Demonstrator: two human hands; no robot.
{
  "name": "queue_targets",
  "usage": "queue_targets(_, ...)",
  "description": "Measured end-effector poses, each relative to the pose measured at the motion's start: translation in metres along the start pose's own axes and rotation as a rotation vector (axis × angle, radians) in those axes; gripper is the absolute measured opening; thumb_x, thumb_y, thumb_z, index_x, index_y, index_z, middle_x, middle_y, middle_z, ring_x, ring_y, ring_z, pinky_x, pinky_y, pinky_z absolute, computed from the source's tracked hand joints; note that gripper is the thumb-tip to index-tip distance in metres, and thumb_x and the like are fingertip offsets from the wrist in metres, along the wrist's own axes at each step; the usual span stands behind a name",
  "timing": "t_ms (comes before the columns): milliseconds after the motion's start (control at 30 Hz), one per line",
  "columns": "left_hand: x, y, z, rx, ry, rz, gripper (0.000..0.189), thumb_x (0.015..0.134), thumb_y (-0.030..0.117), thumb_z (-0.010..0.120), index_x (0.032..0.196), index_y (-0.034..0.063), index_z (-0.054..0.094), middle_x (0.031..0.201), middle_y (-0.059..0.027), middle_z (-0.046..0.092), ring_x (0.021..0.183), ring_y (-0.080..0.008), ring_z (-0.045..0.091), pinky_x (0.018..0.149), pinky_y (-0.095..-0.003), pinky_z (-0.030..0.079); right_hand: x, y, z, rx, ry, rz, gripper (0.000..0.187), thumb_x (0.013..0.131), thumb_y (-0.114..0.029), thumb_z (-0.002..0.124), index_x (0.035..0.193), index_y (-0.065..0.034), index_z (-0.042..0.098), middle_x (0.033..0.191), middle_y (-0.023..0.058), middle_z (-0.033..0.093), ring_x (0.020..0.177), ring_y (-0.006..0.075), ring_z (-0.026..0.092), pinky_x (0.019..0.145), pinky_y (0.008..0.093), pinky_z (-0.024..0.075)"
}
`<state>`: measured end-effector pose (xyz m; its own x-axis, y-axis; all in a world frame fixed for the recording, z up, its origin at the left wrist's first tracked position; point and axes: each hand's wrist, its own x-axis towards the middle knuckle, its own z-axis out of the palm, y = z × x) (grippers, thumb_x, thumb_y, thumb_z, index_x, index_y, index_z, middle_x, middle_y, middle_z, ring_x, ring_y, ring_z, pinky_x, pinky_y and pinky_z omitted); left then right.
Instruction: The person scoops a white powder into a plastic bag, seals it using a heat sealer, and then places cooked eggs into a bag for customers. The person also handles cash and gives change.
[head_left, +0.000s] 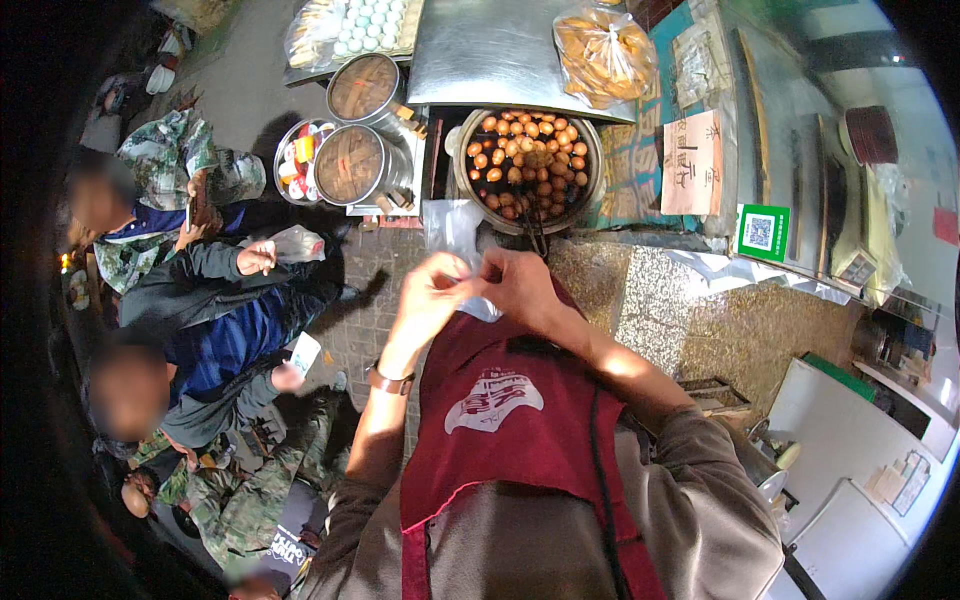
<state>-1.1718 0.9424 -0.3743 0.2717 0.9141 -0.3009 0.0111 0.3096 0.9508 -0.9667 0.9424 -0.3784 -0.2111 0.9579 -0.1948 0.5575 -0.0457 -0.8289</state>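
A thin clear plastic bag (451, 223) is pinched between my left hand (429, 295) and my right hand (523, 286). My hands meet in front of my dark red apron (510, 382), and the fingertips press close together on the plastic. The bag's top spreads out beyond my fingers, while another part hangs below them. I see nothing inside it. Just beyond stands a round metal pot (598, 174) of dark liquid, crowded with brown eggs (526, 129). A wire-handled utensil (533, 231) leans over the pot's near rim, its far end partly lost among the eggs.
Two steamers with woven lids (349, 165) stand left of the pot beside a bowl of packaged cups (294, 166). A metal counter (487, 52) holds a bag of brown food (604, 56). Several people are at left; one hand (256, 257) has a plastic bag. A glass case is at right.
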Motion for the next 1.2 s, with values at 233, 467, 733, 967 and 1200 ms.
queue_targets(233,0.003,-0.046,-0.036,0.436,0.398,-0.137,0.010,0.088,-0.001,0.070,0.087,0.0037,0.061,0.071,0.0007,0.054,0.068,-0.0089,0.056,0.065,-0.0267,0.050,-0.023,0.022,-0.022,1.710,0.081,0.585,0.011,0.103,-0.017,0.068,0.094,-0.0110,0.067,0.083,0.0016,0.068,0.080,0.0208,0.069,0.081,0.0354,0.0577)
queue_targets(467,0.013,-0.023,0.008,0.573,-0.035,0.157,0.044,0.079,0.000,0.077,0.122,0.0034,0.066,0.107,-0.0164,0.065,0.104,-0.0357,0.068,0.090,-0.0404,0.056,0.008,0.035,-0.004,1.152,0.139,0.483,0.018,0.109,-0.025,0.061,0.097,-0.0119,0.062,0.083,-0.0047,0.060,0.072,0.0076,0.052,0.063,0.0258,0.0430)
queue_targets(733,0.029,-0.003,0.019,0.975,0.175,0.233,0.023,0.084,-0.003,0.067,0.103,0.0087,0.074,0.097,-0.0153,0.066,0.077,-0.0396,0.069,0.070,-0.0481,0.056,0.009,0.056,-0.036,0.112,-0.090,0.112,0.032,0.087,-0.015,0.079,0.114,-0.0101,0.062,0.096,0.0094,0.068,0.084,0.0335,0.068,0.074,0.0442,0.0537)
queue_targets(967,0.020,-0.021,0.056,0.986,-0.032,0.133,0.029,0.100,0.021,0.058,0.124,0.0180,0.073,0.113,-0.0139,0.073,0.083,-0.0397,0.072,0.073,-0.0489,0.060,0.051,0.101,-0.023,-0.086,-0.045,0.045,0.040,0.083,-0.015,0.080,0.118,-0.0073,0.062,0.106,0.0218,0.070,0.093,0.0427,0.070,0.081,0.0477,0.0563)
queue_targets(1200,0.026,-0.012,0.006,0.808,0.507,-0.270,0.018,0.091,0.001,0.069,0.107,0.0086,0.067,0.096,-0.0203,0.072,0.092,-0.0425,0.071,0.077,-0.0478,0.056,0.076,0.211,-0.030,-0.021,-0.073,0.456,0.057,0.087,-0.039,0.085,0.121,0.0016,0.064,0.105,0.0176,0.073,0.098,0.0258,0.071,0.089,0.0384,0.0567)
